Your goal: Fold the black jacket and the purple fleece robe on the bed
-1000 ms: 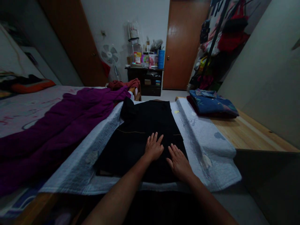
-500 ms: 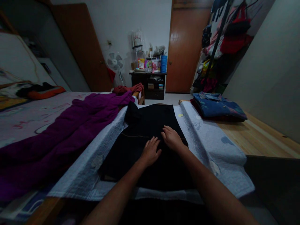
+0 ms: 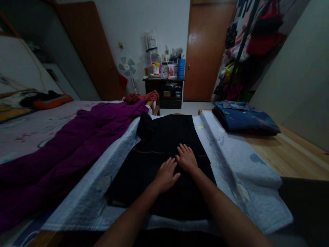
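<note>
A black garment (image 3: 146, 171) with a thin brown line across it lies spread on a pale quilted cloth (image 3: 223, 154). Its exact kind I cannot make out; one part is bunched up at its far left corner. My left hand (image 3: 166, 174) rests flat on the middle of the garment, fingers stretched and thumb apart. Just right of it and slightly farther off, my right hand (image 3: 186, 157) also lies on the black fabric with its fingers extended. The two hands are close together, and neither grips anything.
To the left, a purple blanket (image 3: 89, 137) lies along a bed (image 3: 59, 120). Folded blue clothing (image 3: 246, 116) sits on a wooden surface (image 3: 290, 154) at the right. Farther back stand a fan (image 3: 127, 67), a dark cabinet (image 3: 164, 89) and a closed door (image 3: 205, 58).
Both hands have slid a little toward me over the black garment, the right one more. The view has shifted slightly. The garment keeps its shape.
</note>
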`<move>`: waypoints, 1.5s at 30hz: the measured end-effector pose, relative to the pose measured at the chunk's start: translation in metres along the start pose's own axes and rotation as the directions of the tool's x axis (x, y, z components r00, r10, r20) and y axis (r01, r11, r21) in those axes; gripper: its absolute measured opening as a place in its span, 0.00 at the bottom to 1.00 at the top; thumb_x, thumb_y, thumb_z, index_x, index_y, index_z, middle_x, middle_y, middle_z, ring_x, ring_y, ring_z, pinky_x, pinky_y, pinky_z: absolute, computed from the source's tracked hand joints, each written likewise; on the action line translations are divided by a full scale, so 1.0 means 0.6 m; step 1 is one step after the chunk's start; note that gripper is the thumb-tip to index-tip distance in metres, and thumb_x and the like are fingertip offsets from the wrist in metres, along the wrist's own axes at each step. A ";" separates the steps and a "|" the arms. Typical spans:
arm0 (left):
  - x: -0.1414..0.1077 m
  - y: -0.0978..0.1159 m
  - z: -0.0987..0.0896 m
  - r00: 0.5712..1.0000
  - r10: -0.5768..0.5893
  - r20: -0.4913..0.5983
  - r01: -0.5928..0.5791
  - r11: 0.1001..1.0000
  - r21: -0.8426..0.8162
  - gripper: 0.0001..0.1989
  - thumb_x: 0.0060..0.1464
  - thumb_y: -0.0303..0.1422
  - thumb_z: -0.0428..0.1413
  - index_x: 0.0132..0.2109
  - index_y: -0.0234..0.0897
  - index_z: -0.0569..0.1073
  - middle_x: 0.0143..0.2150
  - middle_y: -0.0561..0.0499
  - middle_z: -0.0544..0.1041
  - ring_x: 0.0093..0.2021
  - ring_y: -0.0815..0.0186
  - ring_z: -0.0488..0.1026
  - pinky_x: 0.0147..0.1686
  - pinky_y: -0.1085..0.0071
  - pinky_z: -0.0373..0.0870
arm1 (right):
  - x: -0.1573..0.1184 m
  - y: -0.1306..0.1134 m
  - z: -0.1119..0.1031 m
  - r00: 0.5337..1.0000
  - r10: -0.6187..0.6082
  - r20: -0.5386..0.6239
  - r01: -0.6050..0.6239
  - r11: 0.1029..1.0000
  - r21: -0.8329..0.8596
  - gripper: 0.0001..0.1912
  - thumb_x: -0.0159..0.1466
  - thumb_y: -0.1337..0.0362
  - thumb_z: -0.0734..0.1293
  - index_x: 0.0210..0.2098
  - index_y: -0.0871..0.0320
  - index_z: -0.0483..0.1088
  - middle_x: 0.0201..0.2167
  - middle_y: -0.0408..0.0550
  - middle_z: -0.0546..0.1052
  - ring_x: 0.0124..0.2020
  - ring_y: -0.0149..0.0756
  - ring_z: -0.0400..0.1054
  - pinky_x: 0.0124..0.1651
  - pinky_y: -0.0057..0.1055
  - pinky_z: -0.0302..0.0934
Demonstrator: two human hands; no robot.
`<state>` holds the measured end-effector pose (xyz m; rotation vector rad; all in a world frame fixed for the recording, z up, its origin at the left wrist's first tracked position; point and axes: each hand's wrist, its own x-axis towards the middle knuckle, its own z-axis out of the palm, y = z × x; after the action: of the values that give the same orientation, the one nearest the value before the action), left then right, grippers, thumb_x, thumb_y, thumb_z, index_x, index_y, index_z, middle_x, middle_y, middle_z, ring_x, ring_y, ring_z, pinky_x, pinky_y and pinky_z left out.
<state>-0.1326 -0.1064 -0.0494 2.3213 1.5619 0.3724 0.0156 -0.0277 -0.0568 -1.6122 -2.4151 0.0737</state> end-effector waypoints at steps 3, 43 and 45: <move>0.020 -0.028 -0.030 0.997 0.013 -0.081 -0.023 0.992 -0.122 0.17 0.62 0.37 0.47 0.52 0.38 0.73 0.58 0.44 0.72 0.61 0.60 0.66 0.61 0.61 0.61 | 0.001 -0.001 -0.001 1.000 0.005 0.014 -0.005 1.000 -0.008 0.28 0.68 0.56 0.56 0.64 0.61 0.59 0.67 0.54 0.56 0.68 0.44 0.46 0.66 0.43 0.39; 0.164 -0.017 -0.067 0.977 -0.174 -0.123 0.147 0.969 -0.200 0.28 0.57 0.41 0.50 0.64 0.42 0.62 0.66 0.45 0.60 0.65 0.54 0.56 0.62 0.57 0.55 | 0.172 0.016 0.019 0.940 0.211 0.267 -0.191 -0.322 0.927 0.22 0.54 0.52 0.70 0.44 0.55 0.65 0.36 0.46 0.77 0.38 0.39 0.74 0.41 0.35 0.69; 0.148 -0.022 -0.078 0.984 -0.133 -0.116 0.113 0.980 -0.166 0.24 0.58 0.40 0.49 0.61 0.44 0.65 0.64 0.48 0.64 0.64 0.55 0.59 0.62 0.57 0.56 | 0.175 0.013 0.017 0.934 0.240 0.265 -0.175 -0.339 0.924 0.24 0.50 0.59 0.72 0.45 0.54 0.65 0.34 0.43 0.77 0.37 0.38 0.73 0.40 0.34 0.69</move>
<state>-0.1291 -0.0136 -0.0086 2.1049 1.6599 0.6002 -0.0177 0.0723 -0.0504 -0.8919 -0.8454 1.6388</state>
